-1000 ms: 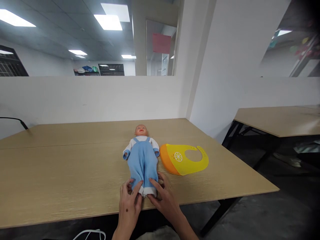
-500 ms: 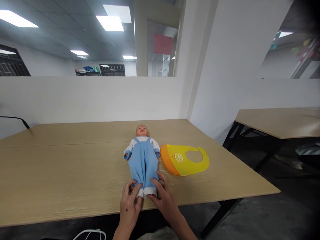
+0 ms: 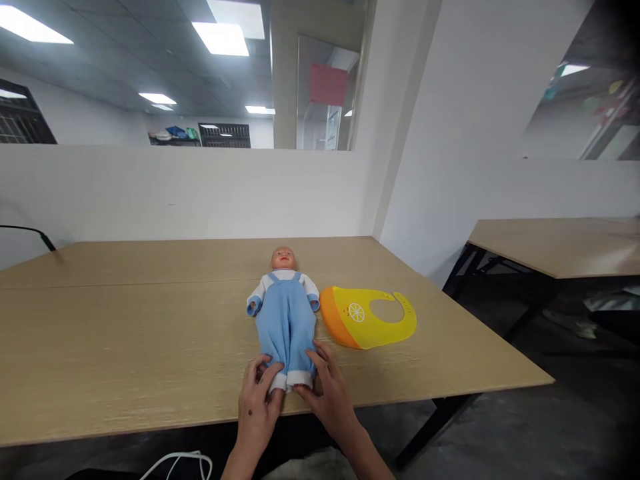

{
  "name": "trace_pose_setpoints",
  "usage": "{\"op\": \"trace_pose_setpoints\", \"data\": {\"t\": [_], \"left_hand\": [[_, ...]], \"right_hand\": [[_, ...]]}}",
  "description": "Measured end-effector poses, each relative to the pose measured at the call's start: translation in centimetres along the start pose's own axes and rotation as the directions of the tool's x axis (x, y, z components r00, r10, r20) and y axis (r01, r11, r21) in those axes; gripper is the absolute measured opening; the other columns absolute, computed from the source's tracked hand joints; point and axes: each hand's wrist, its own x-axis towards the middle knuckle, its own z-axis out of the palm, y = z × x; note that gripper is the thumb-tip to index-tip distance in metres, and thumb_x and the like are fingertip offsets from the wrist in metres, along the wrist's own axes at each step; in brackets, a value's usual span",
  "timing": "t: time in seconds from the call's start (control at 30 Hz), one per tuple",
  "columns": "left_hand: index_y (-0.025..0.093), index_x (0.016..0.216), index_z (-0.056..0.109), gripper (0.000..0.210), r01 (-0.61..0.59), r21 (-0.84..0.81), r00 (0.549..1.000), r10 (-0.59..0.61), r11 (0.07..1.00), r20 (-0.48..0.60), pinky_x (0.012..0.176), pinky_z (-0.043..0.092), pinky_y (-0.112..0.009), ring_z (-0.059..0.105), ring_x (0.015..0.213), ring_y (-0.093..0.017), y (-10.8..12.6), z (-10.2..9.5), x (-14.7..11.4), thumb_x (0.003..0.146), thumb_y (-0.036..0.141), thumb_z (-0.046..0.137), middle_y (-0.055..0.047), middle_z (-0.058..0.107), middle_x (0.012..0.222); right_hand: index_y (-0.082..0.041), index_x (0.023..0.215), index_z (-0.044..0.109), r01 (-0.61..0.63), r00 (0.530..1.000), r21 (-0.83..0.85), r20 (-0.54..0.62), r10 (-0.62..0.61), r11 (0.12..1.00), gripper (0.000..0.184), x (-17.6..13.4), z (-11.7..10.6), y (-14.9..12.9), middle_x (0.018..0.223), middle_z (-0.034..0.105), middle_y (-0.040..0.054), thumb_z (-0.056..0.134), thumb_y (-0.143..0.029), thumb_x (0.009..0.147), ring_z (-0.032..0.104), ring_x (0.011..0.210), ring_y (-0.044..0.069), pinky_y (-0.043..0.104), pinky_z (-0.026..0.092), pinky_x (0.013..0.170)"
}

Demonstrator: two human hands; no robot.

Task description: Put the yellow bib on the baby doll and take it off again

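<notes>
A baby doll (image 3: 287, 313) lies on its back, its head away from me, dressed in light-blue overalls over a white top. My left hand (image 3: 257, 400) curls around the trouser leg on the left, near the white cuff. On the other leg, my right hand (image 3: 327, 393) has its thumb by the cuff and its fingers along the outer side. Both hands appear closed on the doll's legs; some fingertips are hidden. A yellow bib (image 3: 370, 317) with an orange pocket and a white citrus-slice print lies flat to the right, beside the doll's arm.
The wooden table (image 3: 125, 347) meets a white wall at its far side, and its near edge runs under my wrists. A second table (image 3: 560, 243) stands to the right across a gap. White cable (image 3: 185, 457) loops below the front edge. A black cable (image 3: 43, 235) shows at the far left.
The view shifts slightly. Both hands keep their places on the doll's trouser legs, with only slight finger movement. The doll and bib stay where they were on the table.
</notes>
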Motion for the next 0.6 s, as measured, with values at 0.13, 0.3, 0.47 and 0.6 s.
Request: {"op": "trace_pose_setpoints", "data": {"t": [0.13, 0.3, 0.47, 0.6], "left_hand": [[0.022, 0.115, 0.063, 0.035, 0.029, -0.024, 1.000, -0.029, 0.999, -0.004, 0.091, 0.051, -0.043, 0.056, 0.111, -0.025, -0.4, -0.3, 0.0, 0.081, 0.019, 0.052, -0.011, 0.052, 0.119], [0.022, 0.127, 0.051, 0.057, 0.100, -0.048, 0.995, -0.098, 0.994, 0.032, 0.096, 0.047, -0.048, 0.052, 0.116, -0.027, -1.5, -0.1, 0.3, 0.071, 0.013, 0.055, -0.011, 0.051, 0.123], [0.023, 0.128, 0.050, 0.061, 0.149, -0.128, 0.987, -0.140, 0.981, 0.078, 0.106, 0.037, -0.052, 0.047, 0.124, -0.028, -2.1, -0.3, 0.7, 0.069, 0.012, 0.054, -0.011, 0.049, 0.129], [0.023, 0.127, 0.050, 0.063, 0.161, -0.199, 0.984, -0.141, 0.967, 0.111, 0.108, 0.035, -0.051, 0.044, 0.127, -0.028, -2.4, -0.5, 0.7, 0.066, 0.009, 0.052, -0.010, 0.048, 0.132]], "right_hand": [[-0.021, 0.132, 0.045, -0.119, 0.993, 0.144, 0.028, 0.116, 0.982, 0.058, -1.1, -1.9, 0.3, 0.138, 0.046, 0.0164, 0.066, -0.037, 0.081, 0.050, 0.126, 0.029, 0.040, 0.052, 0.095], [-0.018, 0.127, 0.045, -0.470, 0.861, 0.375, -0.003, 0.508, 0.799, 0.049, -2.1, -6.5, 4.5, 0.118, 0.060, 0.0144, 0.056, -0.042, 0.085, 0.064, 0.102, 0.022, 0.037, 0.056, 0.085], [-0.016, 0.112, 0.050, -0.630, 0.571, 0.491, -0.231, 0.788, 0.601, 0.054, -0.8, -12.2, 11.4, 0.116, 0.062, 0.0153, 0.068, -0.041, 0.068, 0.062, 0.106, 0.023, 0.032, 0.054, 0.089], [-0.016, 0.115, 0.048, -0.663, 0.444, 0.500, -0.337, 0.831, 0.557, 0.053, 0.6, -15.3, 15.9, 0.100, 0.066, 0.0089, 0.062, -0.039, 0.068, 0.065, 0.094, 0.019, 0.025, 0.055, 0.081]]}}
